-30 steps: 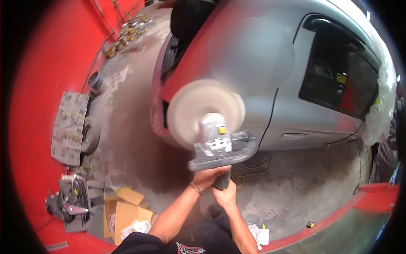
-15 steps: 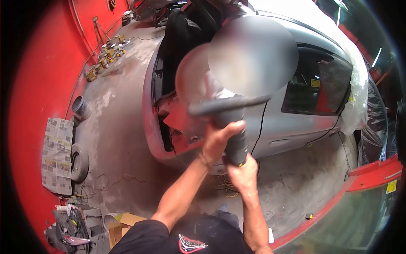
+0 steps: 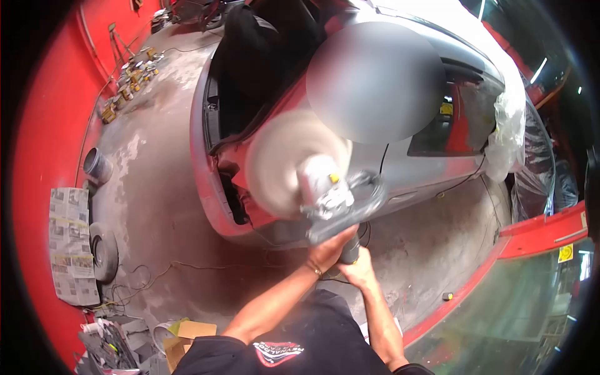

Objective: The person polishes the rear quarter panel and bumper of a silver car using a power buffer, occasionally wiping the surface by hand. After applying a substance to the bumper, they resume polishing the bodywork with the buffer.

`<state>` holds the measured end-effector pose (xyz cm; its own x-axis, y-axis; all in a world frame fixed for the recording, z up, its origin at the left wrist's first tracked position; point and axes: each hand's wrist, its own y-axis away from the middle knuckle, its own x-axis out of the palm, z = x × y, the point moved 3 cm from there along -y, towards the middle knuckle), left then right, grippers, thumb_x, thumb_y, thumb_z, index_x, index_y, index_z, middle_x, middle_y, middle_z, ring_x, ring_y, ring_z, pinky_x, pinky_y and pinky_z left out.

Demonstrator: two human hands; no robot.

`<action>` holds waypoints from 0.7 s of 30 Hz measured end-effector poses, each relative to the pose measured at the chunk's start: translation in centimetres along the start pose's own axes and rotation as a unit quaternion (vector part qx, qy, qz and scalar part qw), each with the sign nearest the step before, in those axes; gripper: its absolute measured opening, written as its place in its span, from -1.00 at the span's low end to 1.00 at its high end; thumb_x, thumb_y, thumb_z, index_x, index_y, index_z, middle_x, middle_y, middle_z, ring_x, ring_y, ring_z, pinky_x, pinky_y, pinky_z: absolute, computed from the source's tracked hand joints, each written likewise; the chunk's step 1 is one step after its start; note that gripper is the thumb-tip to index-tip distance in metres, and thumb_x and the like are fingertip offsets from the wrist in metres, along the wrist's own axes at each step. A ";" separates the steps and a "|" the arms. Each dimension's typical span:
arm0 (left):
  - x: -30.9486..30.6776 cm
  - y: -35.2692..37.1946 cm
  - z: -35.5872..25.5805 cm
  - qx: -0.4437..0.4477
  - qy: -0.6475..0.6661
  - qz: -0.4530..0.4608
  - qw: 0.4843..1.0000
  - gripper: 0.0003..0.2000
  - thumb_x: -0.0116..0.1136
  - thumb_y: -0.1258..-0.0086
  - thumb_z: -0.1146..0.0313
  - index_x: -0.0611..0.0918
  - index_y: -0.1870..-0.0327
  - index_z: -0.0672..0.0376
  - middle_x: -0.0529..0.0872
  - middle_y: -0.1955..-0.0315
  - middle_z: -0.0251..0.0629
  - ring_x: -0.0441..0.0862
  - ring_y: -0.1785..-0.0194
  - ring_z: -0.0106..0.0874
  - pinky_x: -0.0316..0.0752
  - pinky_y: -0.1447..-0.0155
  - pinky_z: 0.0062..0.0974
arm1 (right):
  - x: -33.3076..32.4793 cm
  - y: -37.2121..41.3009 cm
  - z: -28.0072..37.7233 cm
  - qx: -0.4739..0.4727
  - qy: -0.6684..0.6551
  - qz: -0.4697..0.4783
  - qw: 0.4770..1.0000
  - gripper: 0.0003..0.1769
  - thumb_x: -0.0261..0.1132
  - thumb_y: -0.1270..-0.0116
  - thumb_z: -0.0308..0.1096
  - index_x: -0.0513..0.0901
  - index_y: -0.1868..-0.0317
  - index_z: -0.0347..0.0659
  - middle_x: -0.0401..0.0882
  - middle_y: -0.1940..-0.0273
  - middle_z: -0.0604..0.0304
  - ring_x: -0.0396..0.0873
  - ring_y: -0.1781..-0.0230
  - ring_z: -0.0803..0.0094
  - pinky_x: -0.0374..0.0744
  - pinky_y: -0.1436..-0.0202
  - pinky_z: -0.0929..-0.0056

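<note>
An angle polisher (image 3: 328,197) with a D-shaped handle stretches out in front of me, its large pale disc (image 3: 272,165) smeared by spin. My left hand (image 3: 333,247) is wrapped round the front of its black grip, just behind the handle. Lower down, my right hand (image 3: 359,269) closes on the rear end of the tool. In this view the disc overlaps the red and grey rear side panel of a silver car (image 3: 406,181), beside its open rear. A round blurred patch hides part of the car above the disc.
Newspaper sheets (image 3: 72,244) hang over something at the left wall, beside a wheel (image 3: 104,253) and a bucket (image 3: 97,165). Cables trail over the floor. A cardboard box (image 3: 187,337) lies lower left; a red-framed glass panel (image 3: 500,312) stands at the right. Plastic sheeting (image 3: 509,131) covers the car's front.
The polisher has tilted so that its head and disc face show more. Both hands have moved lower in view, and the scene has shifted slightly left as the head turned.
</note>
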<state>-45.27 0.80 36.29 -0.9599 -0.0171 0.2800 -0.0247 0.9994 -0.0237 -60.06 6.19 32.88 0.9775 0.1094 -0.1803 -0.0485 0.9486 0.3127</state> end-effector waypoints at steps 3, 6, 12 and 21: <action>-1.4 3.1 8.6 0.043 -0.103 0.034 0.993 -0.65 0.64 -0.38 0.30 0.85 -0.13 0.19 0.93 -0.02 -0.22 0.88 -0.08 -0.40 0.76 -0.20 -0.32 | 1.9 1.1 -10.2 -0.034 -0.013 -0.053 0.998 -0.66 0.59 -0.20 -0.49 0.81 0.00 -0.29 0.88 0.06 0.23 0.78 0.07 0.51 0.73 -0.09 0.38; 0.3 1.4 11.7 0.087 -0.151 0.061 0.983 -0.60 0.65 -0.36 0.30 0.82 -0.17 0.20 0.92 -0.07 -0.23 0.87 -0.14 -0.42 0.75 -0.25 -0.31 | 0.8 0.9 -8.3 -0.012 0.065 -0.057 0.996 -0.60 0.54 -0.30 -0.36 0.79 -0.09 -0.40 0.89 0.08 0.07 0.79 0.02 0.40 0.73 -0.13 0.30; 7.3 -8.7 -7.9 0.087 -0.025 0.044 0.995 -0.30 0.71 -0.26 0.28 0.65 -0.41 0.31 0.86 -0.21 -0.12 0.80 -0.25 -0.37 0.71 -0.34 -0.30 | -3.8 -5.1 2.8 -0.137 -0.014 -0.137 0.981 -0.80 0.55 -0.31 -0.51 0.79 0.07 -0.27 0.81 0.29 0.24 0.74 0.31 0.48 0.70 0.26 0.34; 8.7 -9.8 -3.7 0.000 0.100 0.210 0.973 -0.25 0.71 -0.24 0.23 0.64 -0.46 0.28 0.80 -0.23 -0.25 0.71 -0.30 -0.40 0.62 -0.42 -0.33 | -4.0 -6.2 -2.1 -0.136 -0.112 -0.151 0.973 -0.81 0.50 -0.39 -0.38 0.78 0.10 -0.33 0.81 0.26 0.19 0.78 0.24 0.38 0.70 0.15 0.32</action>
<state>-52.40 -9.07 42.49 -0.8120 0.3992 0.4258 0.3581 0.9168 -0.1766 -64.06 0.55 29.70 0.9741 -0.2260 -0.0080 0.2261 0.9740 0.0131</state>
